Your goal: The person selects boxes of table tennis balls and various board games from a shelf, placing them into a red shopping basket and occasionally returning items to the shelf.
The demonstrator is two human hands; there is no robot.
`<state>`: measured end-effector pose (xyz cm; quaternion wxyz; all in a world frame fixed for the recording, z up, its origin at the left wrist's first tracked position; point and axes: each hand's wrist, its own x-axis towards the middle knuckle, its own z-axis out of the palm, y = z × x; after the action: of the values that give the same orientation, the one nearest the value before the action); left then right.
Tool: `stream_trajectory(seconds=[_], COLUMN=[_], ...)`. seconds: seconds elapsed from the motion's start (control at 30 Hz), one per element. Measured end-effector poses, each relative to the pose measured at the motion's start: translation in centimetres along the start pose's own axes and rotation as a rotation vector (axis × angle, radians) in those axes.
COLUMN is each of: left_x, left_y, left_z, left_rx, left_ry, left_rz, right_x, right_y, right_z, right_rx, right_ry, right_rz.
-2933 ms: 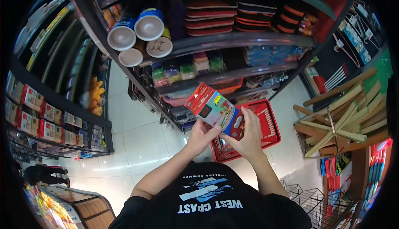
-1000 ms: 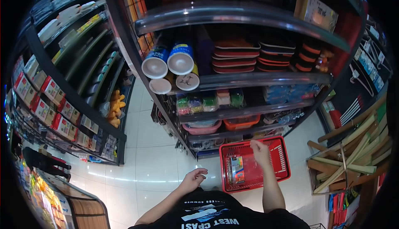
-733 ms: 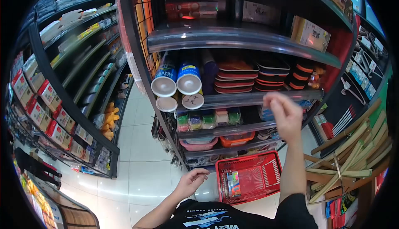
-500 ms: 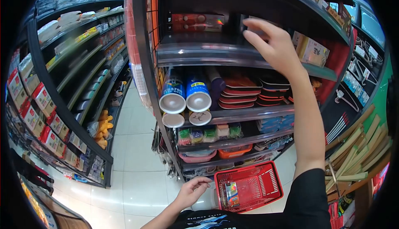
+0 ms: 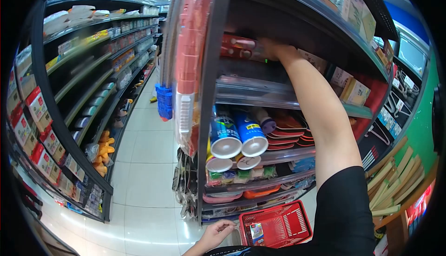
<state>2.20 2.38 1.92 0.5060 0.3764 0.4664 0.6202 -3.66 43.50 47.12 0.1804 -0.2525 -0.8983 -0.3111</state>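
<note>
My right hand (image 5: 276, 49) reaches deep into the dark upper shelf, at the right end of a long red box (image 5: 238, 47). Its fingers are blurred and partly hidden in shadow, so contact with the box cannot be made out. Low in the view, my left hand (image 5: 217, 233) hangs with loosely bent fingers and nothing visible in it. Beside it is a red shopping basket (image 5: 304, 214), and a small colourful packet (image 5: 256, 233) lies inside.
Blue-labelled cans (image 5: 226, 137) lie on the shelf below, beside stacked red-and-black items (image 5: 283, 133). Small boxes (image 5: 355, 91) stand right of my arm. Packaged mops or brushes (image 5: 186, 65) hang at the shelf's left edge. A tiled aisle (image 5: 146, 163) runs left, and wooden slats (image 5: 395, 181) stand right.
My right hand has moved from the shelf's front into its depth, towards the red box. The view has shifted, so the shelf sits further right. My left hand's fingers are more bent.
</note>
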Motion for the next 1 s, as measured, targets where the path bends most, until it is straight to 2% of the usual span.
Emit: stream_trajectory(seconds=[0.07, 0.2, 0.27, 0.3, 0.37, 0.43, 0.5, 0.57, 0.63, 0.7, 0.77, 0.8, 0.87, 1.0], left_x=[0.2, 0.8, 1.2, 1.4, 1.9, 2.2, 2.4, 2.6, 3.0, 3.3, 3.5, 3.5, 3.7, 4.3], left_y=[0.2, 0.5, 0.9, 1.1, 1.8, 3.0, 4.6, 6.4, 7.8, 9.4, 11.0, 11.8, 13.0, 11.7], left_z=[-0.5, -1.4, -1.6, -1.6, -1.3, -0.6, 0.4, 1.8, 3.7, 5.4, 8.2, 9.6, 12.2, 14.9], left_rx=[-0.028, 0.019, 0.017, 0.018, 0.118, 0.137, 0.09, 0.1, 0.032, 0.043, -0.084, -0.08, -0.159, -0.279], left_ry=[0.008, -0.027, -0.059, -0.067, -0.097, -0.114, -0.105, -0.132, -0.183, -0.241, -0.298, -0.291, -0.275, -0.192], left_rz=[-0.015, -0.029, -0.029, -0.038, 0.024, 0.03, 0.054, 0.08, 0.189, 0.169, 0.223, 0.212, 0.335, 0.34], right_x=[-0.2, -2.3, -4.6, -6.0, -9.7, -14.2, -19.1, -24.6, -29.6, -34.3, -38.4, -40.4, -43.8, -49.3], right_y=[-0.2, -0.8, -0.4, -0.5, -0.8, 0.0, -0.5, -1.9, -3.0, -4.1, -5.2, -6.0, -7.9, -12.0], right_z=[-0.2, -2.9, -4.1, -5.3, -7.2, -7.5, -9.0, -10.9, -11.7, -11.2, -9.7, -8.8, -6.8, -1.8], right_rx=[-0.056, -0.063, -0.108, -0.109, -0.122, -0.101, -0.014, 0.041, 0.069, 0.116, 0.207, 0.254, 0.357, 0.519], right_ry=[-0.093, -0.128, 0.006, -0.002, 0.132, 0.497, 0.671, 0.704, 0.752, 0.72, 0.704, 0.674, 0.619, 0.55], right_rz=[0.106, 0.208, 0.179, 0.187, 0.225, 0.09, 0.052, 0.069, 0.067, 0.091, 0.085, 0.104, 0.138, 0.203])
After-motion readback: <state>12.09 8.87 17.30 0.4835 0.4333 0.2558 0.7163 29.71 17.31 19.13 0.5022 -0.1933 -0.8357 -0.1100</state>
